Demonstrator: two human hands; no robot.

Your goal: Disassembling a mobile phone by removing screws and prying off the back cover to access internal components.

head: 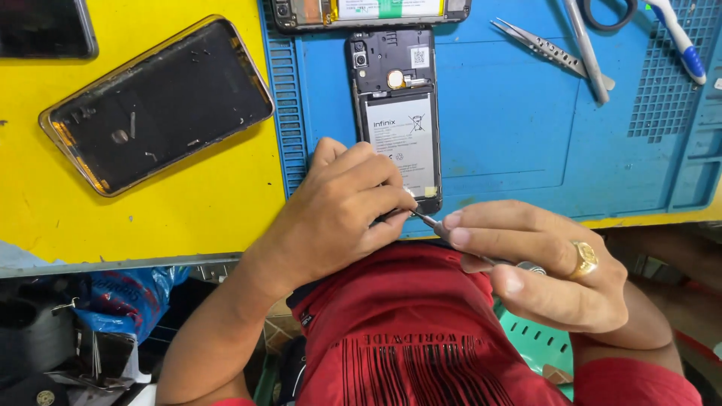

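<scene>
An opened smartphone lies back-up on a blue work mat, its white-labelled battery and circuit board exposed. My left hand rests over the phone's near end, its fingers pressing down on the bottom edge. My right hand, with a gold ring on one finger, grips a thin metal screwdriver. The tool's tip points left and meets the phone's lower edge beside my left fingertips. The phone's bottom end is hidden under my left hand.
A removed dark back cover lies on the yellow table at left. Another opened phone sits at the top edge. Tweezers, scissors and a blue-white tool lie at the mat's upper right. A dark device is top left.
</scene>
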